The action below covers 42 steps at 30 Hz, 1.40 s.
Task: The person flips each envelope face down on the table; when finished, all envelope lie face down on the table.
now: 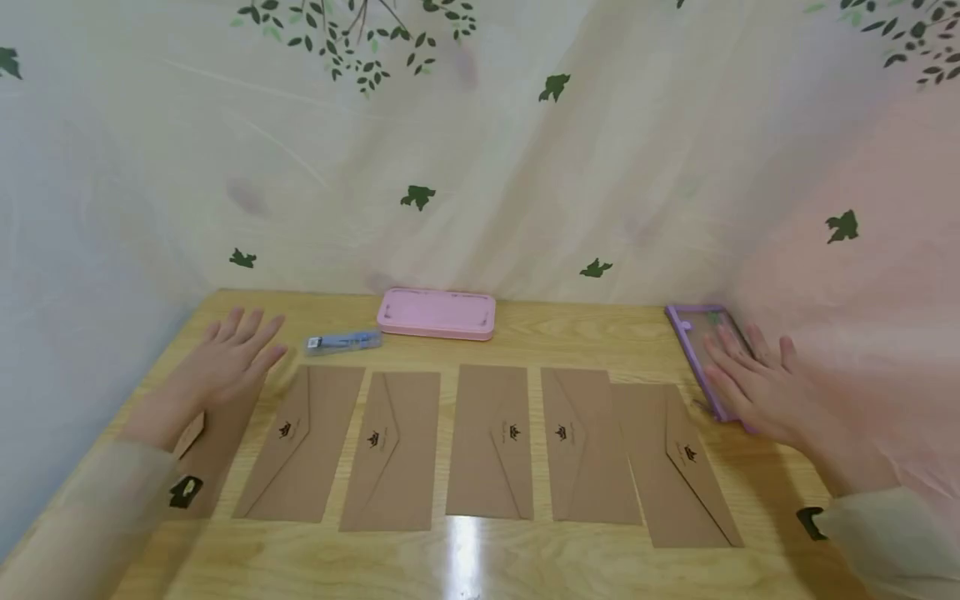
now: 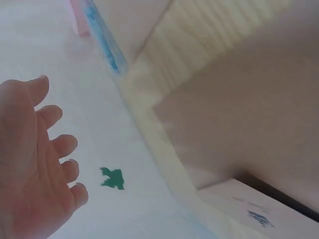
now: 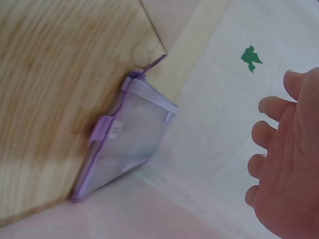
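Several brown envelopes with small crown prints lie in a row across the table, such as the one (image 1: 408, 467) left of centre. My left hand (image 1: 228, 358) hovers, fingers spread and holding nothing, above the leftmost envelope (image 1: 228, 442); in the left wrist view that envelope (image 2: 239, 114) has a raised flap. Over at the right, my right hand (image 1: 765, 392) is held out with spread fingers, empty, above a purple-edged clear pouch (image 1: 686, 333). The right wrist view shows the pouch (image 3: 132, 129) apart from the hand (image 3: 289, 149).
A pink case (image 1: 437, 314) lies at the table's back edge, with a clear packet of blue items (image 1: 343, 342) to its left. Behind the wooden table (image 1: 585, 329) hangs a pale cloth (image 1: 480, 150) printed with leaves and green birds.
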Available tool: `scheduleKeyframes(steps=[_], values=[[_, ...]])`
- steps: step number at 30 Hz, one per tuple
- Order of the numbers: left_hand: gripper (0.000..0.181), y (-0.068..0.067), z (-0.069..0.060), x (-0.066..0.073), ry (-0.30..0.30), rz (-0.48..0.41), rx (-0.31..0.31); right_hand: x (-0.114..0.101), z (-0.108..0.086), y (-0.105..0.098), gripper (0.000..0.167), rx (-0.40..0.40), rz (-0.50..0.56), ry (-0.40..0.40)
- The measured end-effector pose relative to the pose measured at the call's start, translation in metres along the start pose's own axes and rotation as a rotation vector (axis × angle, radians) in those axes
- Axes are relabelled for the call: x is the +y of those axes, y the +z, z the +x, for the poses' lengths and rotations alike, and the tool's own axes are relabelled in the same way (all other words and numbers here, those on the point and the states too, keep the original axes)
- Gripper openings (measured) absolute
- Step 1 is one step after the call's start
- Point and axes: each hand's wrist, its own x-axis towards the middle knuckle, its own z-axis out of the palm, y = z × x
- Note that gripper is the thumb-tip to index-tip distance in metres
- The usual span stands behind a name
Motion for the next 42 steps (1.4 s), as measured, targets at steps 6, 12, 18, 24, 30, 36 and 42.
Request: scheduleKeyframes(steps=[6,12,18,24,30,36,42], values=[[0.071,-0.014,0.016,0.04,0.047,-0.018,0.024,-0.003,-0.002,-0.011,0.061,0.015,0.055,-0.037],[0.071,-0.02,0.034,0.102,0.139,-0.112,0.069,-0.013,-0.01,-0.024,0.063,-0.003,0.228,-0.016],[0.073,-0.004,0.062,0.165,0.275,-0.281,0.096,-0.021,-0.028,-0.029,0.07,0.105,0.369,-0.014],[0.069,0.018,0.075,0.231,0.388,-0.634,-0.039,-0.018,-0.041,-0.018,0.06,0.162,0.483,-0.031],[0.05,0.049,0.078,0.29,0.398,-0.941,-0.271,-0.01,-0.048,0.002,0.05,0.069,0.659,0.069],[0.035,0.089,0.087,0.33,0.339,-1.079,-0.376,-0.001,-0.053,0.027,0.051,-0.017,0.893,0.17],[0.038,0.118,0.089,0.355,0.184,-1.24,-0.444,0.004,-0.054,0.045,0.053,-0.117,0.946,0.196]])
